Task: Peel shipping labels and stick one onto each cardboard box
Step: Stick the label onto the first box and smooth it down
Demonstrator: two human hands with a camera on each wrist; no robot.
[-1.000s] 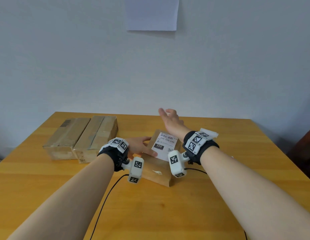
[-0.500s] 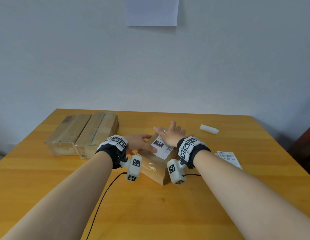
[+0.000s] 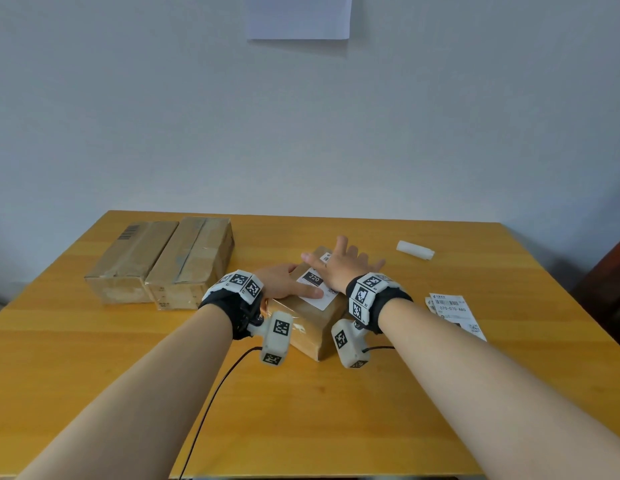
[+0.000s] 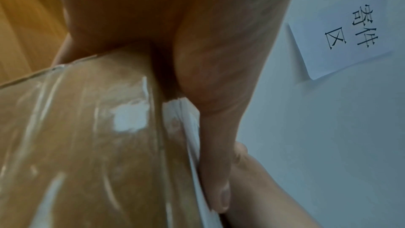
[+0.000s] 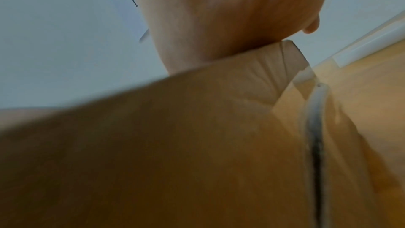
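A small cardboard box [image 3: 312, 323] sits on the wooden table [image 3: 336, 410] near its middle, turned at an angle to the table edge, with clear tape glinting on its near faces. A white shipping label [image 3: 315, 289] printed with "220" lies on the box top. The right hand [image 3: 343, 268] lies flat on the far part of the label, fingers straight and fanned out, palm down, pinching nothing. The left hand [image 3: 284, 284] rests against the box's left side and top edge, its thumb stretched flat across the near part of the label; the left wrist view shows the thumb [image 4: 219, 171] lying along the label's white edge on the taped box. Whether the remaining left fingers curl round the far side of the box cannot be told. Two longer cardboard boxes [image 3: 163, 261] stand side by side, touching, at the far left of the table, well apart from the small box; no label shows on their visible faces. To the right of the right forearm lie spare shipping labels [image 3: 454, 311], flat on the table, the top one printed "070-070-A80". A small white roll of paper [image 3: 415, 250] lies on the far right of the table. A white sheet [image 3: 299, 15] hangs on the wall above. A black cable [image 3: 211, 403] trails from the left wrist camera across the table toward the near edge.
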